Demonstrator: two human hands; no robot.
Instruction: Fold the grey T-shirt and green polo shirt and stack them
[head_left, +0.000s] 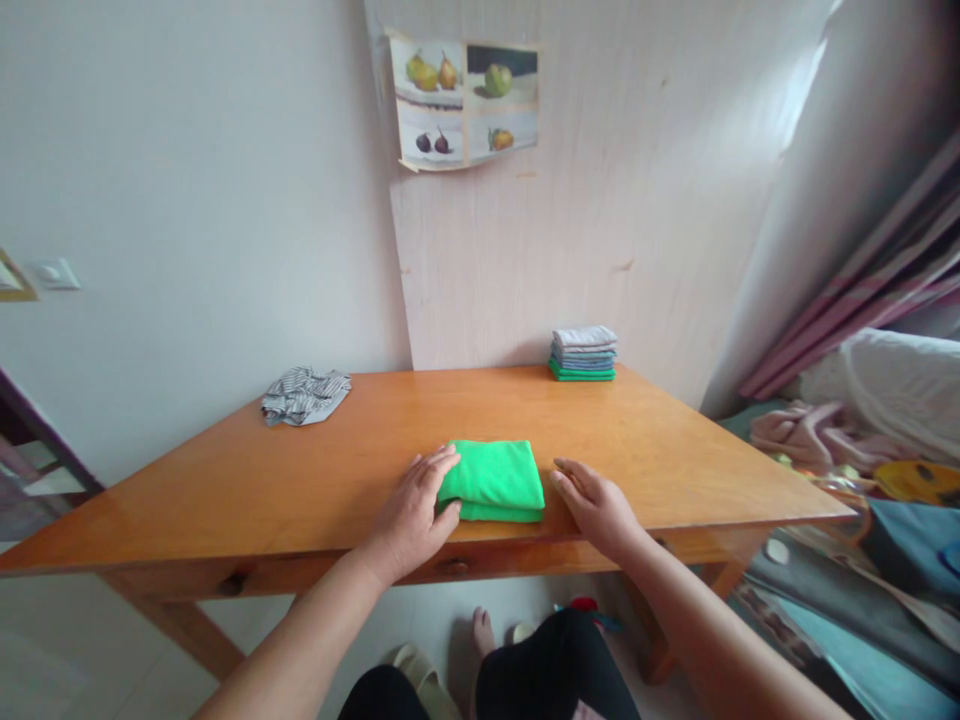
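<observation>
A folded bright green cloth lies near the front edge of the wooden table. My left hand rests at its left side, fingers spread, fingertips on the cloth's left edge and thumb against its side. My right hand lies flat on the table just right of the cloth, fingers stretched out and together, apart from the cloth by a small gap. Neither hand holds anything.
A stack of folded cloths, grey and blue with green at the bottom, stands at the table's back right by the wall. A crumpled striped cloth lies at the back left. Bedding and clutter fill the right side. My knees are under the table.
</observation>
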